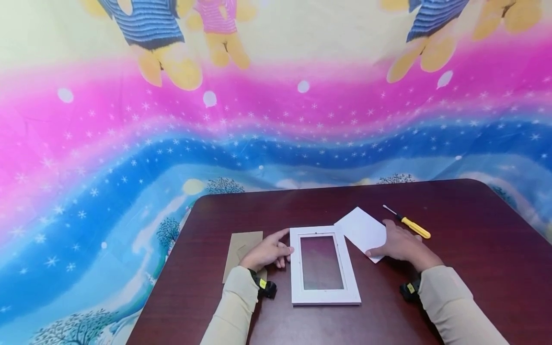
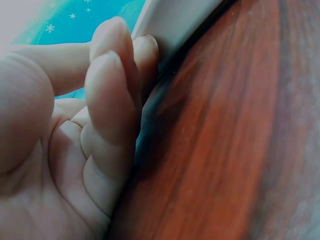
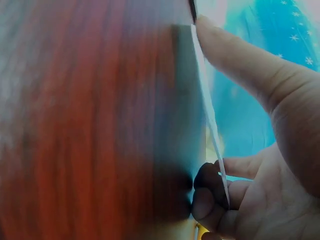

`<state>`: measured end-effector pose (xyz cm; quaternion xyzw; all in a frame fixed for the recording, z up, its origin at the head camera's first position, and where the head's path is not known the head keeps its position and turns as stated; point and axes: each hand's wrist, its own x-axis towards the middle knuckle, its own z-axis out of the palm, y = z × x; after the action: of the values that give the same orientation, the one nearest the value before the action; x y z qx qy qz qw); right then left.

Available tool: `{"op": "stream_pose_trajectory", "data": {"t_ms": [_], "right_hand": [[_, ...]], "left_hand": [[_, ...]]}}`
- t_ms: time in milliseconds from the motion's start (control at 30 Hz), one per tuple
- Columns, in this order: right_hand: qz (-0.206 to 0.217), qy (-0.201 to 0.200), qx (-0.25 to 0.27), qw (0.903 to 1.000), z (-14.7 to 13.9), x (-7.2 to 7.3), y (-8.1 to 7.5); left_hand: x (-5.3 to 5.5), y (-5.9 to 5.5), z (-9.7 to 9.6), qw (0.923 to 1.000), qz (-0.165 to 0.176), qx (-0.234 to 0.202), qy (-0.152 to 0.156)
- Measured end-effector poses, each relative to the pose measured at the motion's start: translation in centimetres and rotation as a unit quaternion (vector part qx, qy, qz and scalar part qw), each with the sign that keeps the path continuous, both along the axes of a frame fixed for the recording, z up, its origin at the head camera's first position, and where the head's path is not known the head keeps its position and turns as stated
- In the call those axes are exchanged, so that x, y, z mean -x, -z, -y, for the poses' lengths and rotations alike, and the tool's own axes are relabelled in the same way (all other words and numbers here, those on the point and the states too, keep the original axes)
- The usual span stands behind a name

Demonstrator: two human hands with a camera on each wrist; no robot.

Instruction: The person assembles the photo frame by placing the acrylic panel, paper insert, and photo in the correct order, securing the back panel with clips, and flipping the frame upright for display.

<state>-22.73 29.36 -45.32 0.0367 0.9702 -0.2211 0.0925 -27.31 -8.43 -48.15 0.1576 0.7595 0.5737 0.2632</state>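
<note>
A white picture frame [image 1: 304, 297] lies on the table, with a clear pane [image 1: 323, 263] in its opening. My left hand [image 1: 269, 251] holds its left edge: in the head view the thumb tip meets the rim and the index finger reaches toward the upper corner. The left wrist view has curled fingers [image 2: 107, 95] against the side of the frame [image 2: 175, 25]. To the right, my right hand [image 1: 401, 244] grips a white sheet [image 1: 362, 232] that slants beside the frame's upper right corner. In the right wrist view the sheet [image 3: 207, 100] runs edge-on between thumb and curled fingers.
A brown backing board [image 1: 235, 244] lies left of the frame, partly behind the left hand. Beyond the right hand rests a screwdriver [image 1: 415, 226] with a yellow handle. The dark red table [image 1: 172, 311] meets a colourful patterned cloth [image 1: 276, 105] at its far edge.
</note>
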Motion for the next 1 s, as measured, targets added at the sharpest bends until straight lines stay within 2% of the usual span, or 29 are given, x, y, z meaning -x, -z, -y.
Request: {"op": "stream_pose_trajectory", "data": {"t_ms": [233, 433, 833, 1000], "right_hand": [[-0.003, 0.017, 0.044, 0.9989, -0.9, -0.2, 0.3], [-0.031, -0.001, 0.075, 0.9967, -1.9, 0.5, 0.4], [-0.051, -0.009, 0.079, 0.9956, -2.2, 0.4, -0.1], [-0.052, -0.011, 0.077, 0.9956, -2.2, 0.4, 0.2]], "left_hand": [[-0.3, -0.1, -0.1, 1.0, 0.001, -0.004, 0.004], [-0.1, -0.2, 0.1, 1.0, -0.003, -0.006, 0.003], [0.3, 0.2, 0.2, 0.9999, -0.004, -0.005, 0.008], [0.3, 0.1, 0.3, 0.9999, -0.007, 0.001, 0.009]]}}
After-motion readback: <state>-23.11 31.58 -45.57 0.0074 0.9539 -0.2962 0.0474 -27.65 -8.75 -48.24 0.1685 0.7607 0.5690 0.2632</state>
